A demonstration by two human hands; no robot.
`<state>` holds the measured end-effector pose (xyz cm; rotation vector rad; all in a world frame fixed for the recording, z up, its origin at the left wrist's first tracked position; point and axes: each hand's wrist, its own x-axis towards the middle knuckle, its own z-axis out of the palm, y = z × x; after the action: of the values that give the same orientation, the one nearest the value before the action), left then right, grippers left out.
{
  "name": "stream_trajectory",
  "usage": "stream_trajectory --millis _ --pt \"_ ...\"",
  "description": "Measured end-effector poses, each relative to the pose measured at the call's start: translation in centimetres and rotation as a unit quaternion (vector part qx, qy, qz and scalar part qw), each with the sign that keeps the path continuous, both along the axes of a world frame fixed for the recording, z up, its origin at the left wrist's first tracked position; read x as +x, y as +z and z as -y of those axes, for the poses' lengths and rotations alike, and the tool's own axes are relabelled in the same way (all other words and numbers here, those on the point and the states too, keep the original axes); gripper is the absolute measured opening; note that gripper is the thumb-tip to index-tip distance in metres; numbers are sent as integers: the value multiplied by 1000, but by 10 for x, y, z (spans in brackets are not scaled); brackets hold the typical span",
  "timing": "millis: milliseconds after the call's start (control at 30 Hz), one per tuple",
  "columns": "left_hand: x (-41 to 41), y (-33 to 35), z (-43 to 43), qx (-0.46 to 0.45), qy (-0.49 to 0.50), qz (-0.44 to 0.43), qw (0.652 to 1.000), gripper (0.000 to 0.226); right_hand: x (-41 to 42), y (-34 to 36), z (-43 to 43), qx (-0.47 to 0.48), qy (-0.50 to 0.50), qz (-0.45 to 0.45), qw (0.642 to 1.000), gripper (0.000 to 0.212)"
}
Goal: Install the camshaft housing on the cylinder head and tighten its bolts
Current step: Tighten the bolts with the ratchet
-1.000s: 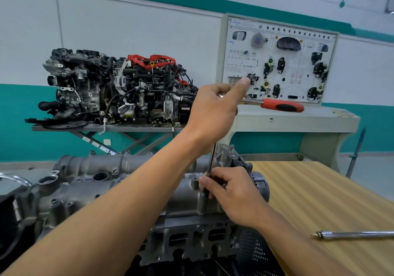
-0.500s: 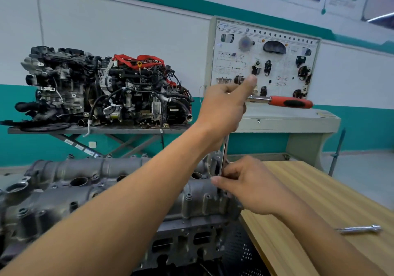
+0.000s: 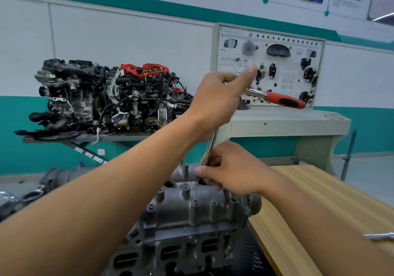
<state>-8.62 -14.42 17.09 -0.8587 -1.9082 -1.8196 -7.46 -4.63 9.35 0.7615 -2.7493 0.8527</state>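
The camshaft housing [image 3: 198, 203] is sitting on top of the cylinder head [image 3: 170, 248] at about 6 o'clock in the view, low and centre. The right hand [image 3: 234, 169] is hovering over the housing's far end, its fingers curling round the lower part of a thin extension bar [image 3: 211, 147] that is standing nearly upright. At 12 o'clock from it, the left hand [image 3: 217, 103] is wrapping round the head of a ratchet wrench [image 3: 283, 100], its forefinger stretching out straight; the red handle is pointing towards 3 o'clock. The housing is showing grey, dull cast metal, with small bolts [image 3: 194, 203] standing up along its top. A wooden table [image 3: 309, 201] is lying at 4 o'clock, and a display engine [image 3: 106, 98] is resting at 10 o'clock.
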Motion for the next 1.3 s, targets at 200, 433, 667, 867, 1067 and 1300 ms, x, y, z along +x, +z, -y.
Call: stream_trajectory --millis 200,433,667,867,1067,1300 --pt "-8 2 45 58 35 53 996 32 -14 4 28 69 40 -52 995 30" --pt "-14 6 45 240 -62 155 956 30 8 -41 -3 -193 88 -22 977 21" --pt "-14 -9 -44 309 -80 246 915 27 45 -62 -75 -376 -12 13 927 26" --pt "-2 -32 -146 297 -92 319 895 20 93 -71 -156 -366 -104 111 918 27" --pt "-4 -82 -236 242 -119 431 861 28 135 -106 -207 -299 -275 37 913 38" --pt "-2 -137 -301 177 -119 530 821 19 157 -136 -244 -216 -386 -37 896 45"
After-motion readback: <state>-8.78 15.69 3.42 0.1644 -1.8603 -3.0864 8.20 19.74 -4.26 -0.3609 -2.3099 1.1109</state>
